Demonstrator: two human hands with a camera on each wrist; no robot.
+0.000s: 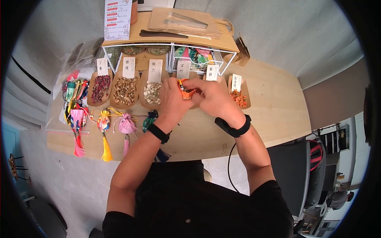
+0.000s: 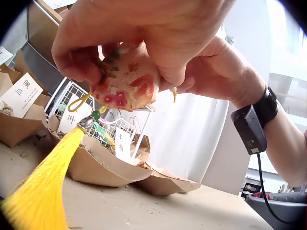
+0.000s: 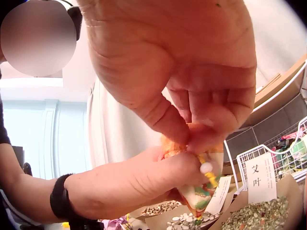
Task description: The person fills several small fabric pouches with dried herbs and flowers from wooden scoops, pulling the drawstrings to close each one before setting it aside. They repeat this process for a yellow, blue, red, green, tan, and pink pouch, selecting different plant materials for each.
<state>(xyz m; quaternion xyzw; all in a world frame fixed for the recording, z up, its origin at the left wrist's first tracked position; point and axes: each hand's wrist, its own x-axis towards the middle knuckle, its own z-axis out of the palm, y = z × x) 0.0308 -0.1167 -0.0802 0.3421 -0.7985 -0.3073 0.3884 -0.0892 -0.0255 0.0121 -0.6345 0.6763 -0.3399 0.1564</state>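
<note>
An orange floral drawstring sachet pouch (image 1: 187,94) is held over the row of herb trays, with its mouth facing up in the head view. My left hand (image 1: 174,98) grips the pouch body between thumb and fingers. At the gathered upper edge, my right hand (image 1: 218,98) pinches the orange cloth with thumb and fingertips, as the right wrist view shows. A yellow tassel (image 2: 45,179) with a green bead hangs below the pouch in the left wrist view. Beside my left thumb sits a white bead (image 3: 206,167) on a yellow cord. The pouch's contents are mostly hidden by my fingers.
Paper trays of dried herbs, such as rosebuds (image 1: 101,89) and orange petals (image 1: 239,98), stand behind labels. Several tasselled pouches, including a pink pouch (image 1: 127,125), lie front left. Behind, a wooden shelf (image 1: 158,29) bears metal tongs (image 1: 188,20); a white wire basket (image 2: 79,98) sits beneath.
</note>
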